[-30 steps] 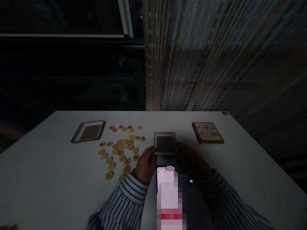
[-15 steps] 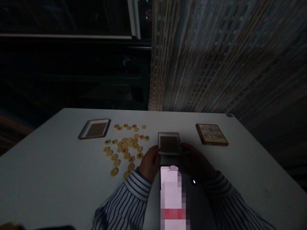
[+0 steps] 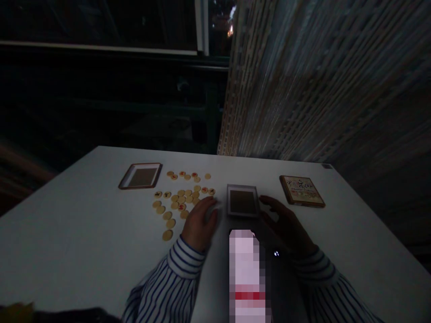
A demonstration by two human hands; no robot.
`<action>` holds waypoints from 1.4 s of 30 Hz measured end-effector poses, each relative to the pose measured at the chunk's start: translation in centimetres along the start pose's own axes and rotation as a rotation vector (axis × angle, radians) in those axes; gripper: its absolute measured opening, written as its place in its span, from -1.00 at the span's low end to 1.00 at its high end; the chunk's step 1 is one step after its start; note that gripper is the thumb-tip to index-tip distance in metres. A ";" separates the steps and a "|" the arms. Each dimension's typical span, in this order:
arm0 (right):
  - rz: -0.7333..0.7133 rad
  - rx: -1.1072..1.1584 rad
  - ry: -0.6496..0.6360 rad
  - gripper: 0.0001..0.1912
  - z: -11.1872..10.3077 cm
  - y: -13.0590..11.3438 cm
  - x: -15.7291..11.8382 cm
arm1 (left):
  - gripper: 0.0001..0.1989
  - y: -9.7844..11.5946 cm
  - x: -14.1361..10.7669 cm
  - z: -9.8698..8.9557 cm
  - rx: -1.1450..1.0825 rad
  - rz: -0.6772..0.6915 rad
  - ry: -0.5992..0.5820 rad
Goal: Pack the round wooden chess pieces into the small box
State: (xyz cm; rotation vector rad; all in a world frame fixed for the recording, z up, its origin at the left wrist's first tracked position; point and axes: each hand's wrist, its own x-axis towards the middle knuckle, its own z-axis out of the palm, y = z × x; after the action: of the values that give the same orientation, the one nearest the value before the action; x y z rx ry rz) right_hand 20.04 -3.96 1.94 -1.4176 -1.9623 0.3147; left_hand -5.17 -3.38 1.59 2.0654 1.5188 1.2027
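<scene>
A small shallow open box with a brown inner base lies on the table in front of me. My left hand is left of it, thumb and fingers apart with nothing between them, over the near right part of the round wooden Chinese chess pieces. Some pieces are hidden under that hand. At the box's right edge is my right hand, its fingers and thumb spread; whether the fingertips touch the box I cannot tell. A phone with a lit, blurred screen is between my forearms.
On the white table, another shallow open box lies at the far left. A closed flat box with printed lettering is at the right. Behind the table hangs a string curtain. The room is dim.
My left hand has let go of the small box and moved left over the chess pieces. My right hand's fingers have spread at the box's right edge. The view has shifted slightly.
</scene>
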 end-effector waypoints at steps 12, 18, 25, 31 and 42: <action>-0.155 -0.075 -0.076 -0.68 0.5 -4.8 2.4 | -0.75 -3.1 0.8 -3.1 0.117 -0.046 0.006; -0.203 -0.091 -0.158 -0.75 1.9 -6.9 3.6 | -0.75 -4.2 0.1 -2.7 0.243 0.040 -0.006; -0.259 -0.210 -0.309 -0.75 4.1 -8.7 4.1 | -0.74 -5.2 -0.6 -1.8 0.377 0.128 0.005; -0.321 -0.323 -0.437 -0.78 5.4 -9.5 4.5 | -0.72 -5.6 -0.8 -1.4 0.451 0.170 -0.025; -0.367 -0.286 -0.316 -0.79 6.8 -8.9 4.5 | -0.68 -6.2 -1.3 -1.2 0.523 0.174 -0.042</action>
State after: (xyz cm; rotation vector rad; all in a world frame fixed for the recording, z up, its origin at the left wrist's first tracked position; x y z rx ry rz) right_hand 8.25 -1.97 3.61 -1.1926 -2.5608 0.0934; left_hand -10.14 -2.38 -2.45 2.5776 1.8093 0.8681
